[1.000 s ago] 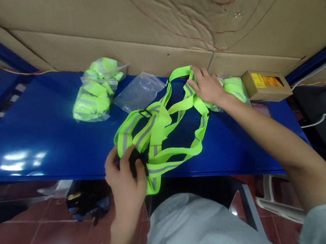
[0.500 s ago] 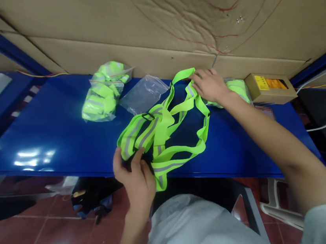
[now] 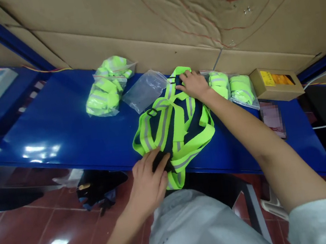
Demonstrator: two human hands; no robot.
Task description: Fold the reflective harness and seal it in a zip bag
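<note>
A fluorescent yellow-green reflective vest (image 3: 178, 126) made of straps with grey stripes lies spread on the blue table. My left hand (image 3: 149, 177) is at its near end by the table's edge, with thumb and fingers closed on the straps around a black part (image 3: 161, 161). The far end of the vest is under my right hand (image 3: 193, 85), whose fingers are bent onto an upper strap; their tips are partly hidden. Black adjuster buckles (image 3: 152, 112) show on the straps. Beside the vest, an opened clear plastic bag (image 3: 145, 91) lies flat.
Bagged vests (image 3: 103, 97) sit at the left back, and more bagged vests (image 3: 241, 88) at the right back. A cardboard box (image 3: 275, 84) with orange contents stands beyond them, near a blurred pinkish item (image 3: 272, 118). A cardboard-covered panel (image 3: 140, 33) rises behind the blue table (image 3: 62, 122).
The vest's straps have been straightened into a neater, more upright layout. My left hand has moved right along the near end, and my right hand has shifted slightly left. The view has turned a little.
</note>
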